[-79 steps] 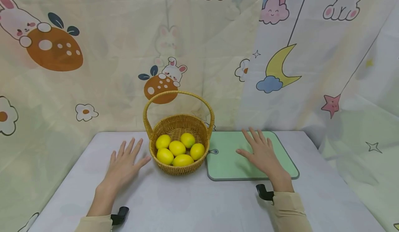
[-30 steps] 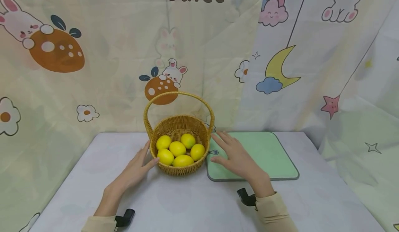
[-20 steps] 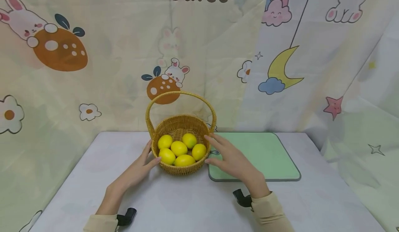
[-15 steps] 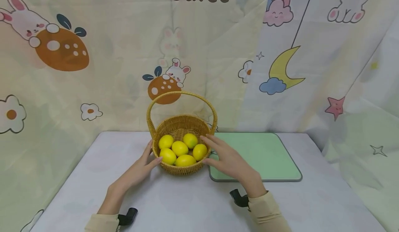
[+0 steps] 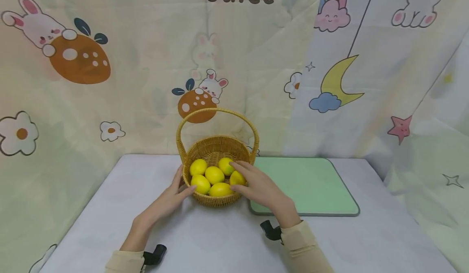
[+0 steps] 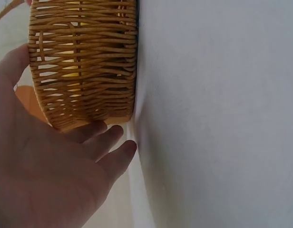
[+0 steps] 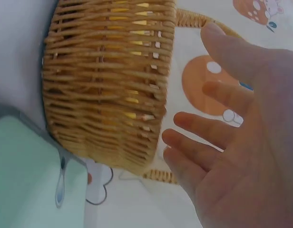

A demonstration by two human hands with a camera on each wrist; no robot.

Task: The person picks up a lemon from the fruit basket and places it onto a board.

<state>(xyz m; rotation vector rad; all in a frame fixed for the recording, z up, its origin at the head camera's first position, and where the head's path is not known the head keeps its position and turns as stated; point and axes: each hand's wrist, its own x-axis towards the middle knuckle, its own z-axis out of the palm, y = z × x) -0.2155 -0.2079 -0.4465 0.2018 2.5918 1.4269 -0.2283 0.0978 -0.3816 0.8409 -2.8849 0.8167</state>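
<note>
A wicker basket with a tall arched handle stands on the table, holding several yellow lemons. My left hand rests at the basket's left side, thumb by the rim and fingers loosely extended along the outer wall, as the left wrist view shows. Over the basket's right rim reaches my right hand, its thumb and fingertips above the rightmost lemon, which it partly covers. In the right wrist view, the right hand has its fingers spread beside the woven wall, with nothing between them.
A light green cutting board with a grey edge lies right of the basket, partly under my right forearm. The white table ends at a printed cloth backdrop just behind the basket.
Both hands have come in from the sides to the basket. The left now touches its side; the right has moved left across the board to above the lemons. The basket stays in place.
</note>
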